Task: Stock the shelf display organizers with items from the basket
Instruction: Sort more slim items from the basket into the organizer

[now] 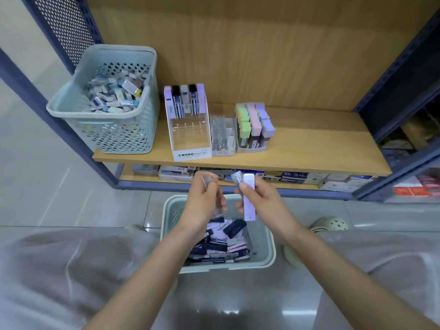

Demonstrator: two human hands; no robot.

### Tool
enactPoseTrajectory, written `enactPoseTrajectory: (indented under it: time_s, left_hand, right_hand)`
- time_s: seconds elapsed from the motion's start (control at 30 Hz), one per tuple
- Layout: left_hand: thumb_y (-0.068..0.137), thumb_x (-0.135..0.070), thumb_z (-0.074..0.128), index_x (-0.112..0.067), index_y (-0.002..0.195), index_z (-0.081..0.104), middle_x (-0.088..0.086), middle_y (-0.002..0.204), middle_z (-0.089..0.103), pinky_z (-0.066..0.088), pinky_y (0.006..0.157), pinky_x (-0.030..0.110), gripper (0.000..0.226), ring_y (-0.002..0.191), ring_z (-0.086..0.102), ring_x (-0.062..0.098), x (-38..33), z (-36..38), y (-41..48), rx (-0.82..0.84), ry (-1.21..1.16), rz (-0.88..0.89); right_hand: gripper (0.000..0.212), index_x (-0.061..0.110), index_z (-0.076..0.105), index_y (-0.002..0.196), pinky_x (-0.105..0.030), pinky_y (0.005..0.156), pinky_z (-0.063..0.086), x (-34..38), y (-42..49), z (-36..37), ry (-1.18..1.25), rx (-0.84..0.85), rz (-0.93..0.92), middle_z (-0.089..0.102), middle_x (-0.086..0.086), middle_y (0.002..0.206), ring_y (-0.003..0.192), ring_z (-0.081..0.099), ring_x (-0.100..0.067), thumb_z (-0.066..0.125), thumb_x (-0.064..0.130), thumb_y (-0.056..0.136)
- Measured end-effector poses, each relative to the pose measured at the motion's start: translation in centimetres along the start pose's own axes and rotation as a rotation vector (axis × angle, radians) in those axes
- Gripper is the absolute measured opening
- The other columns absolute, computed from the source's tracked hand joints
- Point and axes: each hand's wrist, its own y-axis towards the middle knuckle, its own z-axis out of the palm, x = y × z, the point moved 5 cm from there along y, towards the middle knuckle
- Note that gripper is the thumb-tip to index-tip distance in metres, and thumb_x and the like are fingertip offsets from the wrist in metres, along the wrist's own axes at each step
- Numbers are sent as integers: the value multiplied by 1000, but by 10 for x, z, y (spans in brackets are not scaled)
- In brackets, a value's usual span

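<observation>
A pale green basket (267, 254) on the floor between my knees holds several slim lead cases in black, white and lilac. Above it, my right hand (259, 198) grips a lilac-white case (248, 198) upright, with a clear case (237, 177) beside it. My left hand (204, 201) pinches a clear case (206, 181). On the wooden shelf stands a clear MONO organizer (190, 136) with a back row of cases and bare front rows, then a clear divided organizer (222, 135) and a full box of pastel cases (254, 126).
A second pale basket (71, 108) full of erasers sits at the shelf's (321, 151) left end. Boxed stock lines the lower shelf (297, 178). Blue metal uprights frame both sides. A pale clog (331, 223) lies on the tiled floor to the right.
</observation>
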Motion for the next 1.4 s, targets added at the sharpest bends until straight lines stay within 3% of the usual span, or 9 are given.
enactPoseTrajectory:
  time_s: [0.13, 0.4, 0.5, 0.63, 0.87, 0.97, 1.1, 1.2, 1.4]
  left_hand:
    - [97, -25, 47, -11, 95, 47, 4, 59, 45, 33, 42, 21, 14, 42, 38, 10, -6, -5, -6, 100, 111, 38]
    - [90, -16, 60, -11, 90, 53, -8, 53, 42, 29, 38, 20, 9, 39, 33, 5, -23, -21, 11, 101, 190, 95]
    - [94, -17, 55, -9, 97, 53, -5, 56, 40, 29, 36, 16, 8, 40, 33, 5, -34, -31, 20, 24, 182, 119]
    - [95, -19, 53, -17, 86, 47, -1, 60, 38, 29, 40, 19, 11, 45, 31, 9, -50, -42, 39, -48, 159, 181]
    - [94, -23, 54, -15, 88, 47, 4, 68, 39, 33, 44, 21, 12, 52, 34, 13, -64, -48, 78, -108, 156, 200]
    - [93, -21, 56, -17, 86, 46, 2, 65, 38, 34, 44, 20, 12, 54, 34, 14, -65, -51, 96, -147, 162, 210]
    - [92, -22, 57, -17, 84, 46, 3, 64, 37, 33, 40, 19, 14, 52, 33, 15, -64, -55, 116, -180, 178, 203]
    - [92, -22, 57, -19, 82, 45, 2, 64, 38, 34, 40, 20, 15, 50, 34, 15, -62, -55, 129, -199, 177, 184]
    - [89, -22, 61, -19, 76, 46, 0, 61, 40, 34, 51, 29, 19, 55, 35, 17, -57, -48, 151, -195, 169, 224]
  right_hand:
    - [17, 6, 63, 102, -24, 79, 48, 13, 12, 11, 91, -40, -20, 66, -3, 88, 81, 61, -11, 53, 17, 94]
    - [10, 12, 66, 89, -32, 74, 51, 39, 34, 27, 25, -41, -96, 70, -14, 89, 76, 62, -13, 64, 21, 87]
    - [11, 17, 67, 86, -19, 77, 51, 48, 48, 24, -1, 49, -81, 72, 5, 90, 80, 65, -4, 60, 24, 89]
    - [13, 13, 60, 95, -26, 66, 58, 56, 71, 7, 28, 63, -16, 68, 4, 80, 62, 66, -8, 52, 23, 94]
    - [27, 9, 48, 124, -6, 42, 37, 50, 148, -37, -587, 39, 24, 44, -2, 74, 57, 46, -10, 36, 10, 100]
    - [28, 3, 50, 123, -15, 51, 48, 60, 180, -51, -690, -65, -85, 58, -7, 80, 49, 56, -4, 50, 8, 95]
    - [11, 5, 63, 99, -29, 74, 47, 72, 224, -54, -938, -175, -269, 60, -12, 99, 78, 61, -26, 61, 10, 90]
    - [27, 5, 59, 116, -37, 89, 45, 69, 253, -46, -1123, -114, -309, 51, -14, 113, 101, 55, -31, 47, -3, 94]
    - [23, 11, 56, 117, -35, 79, 48, 66, 284, -34, -1247, -17, -308, 66, -10, 110, 103, 60, -30, 53, 12, 94]
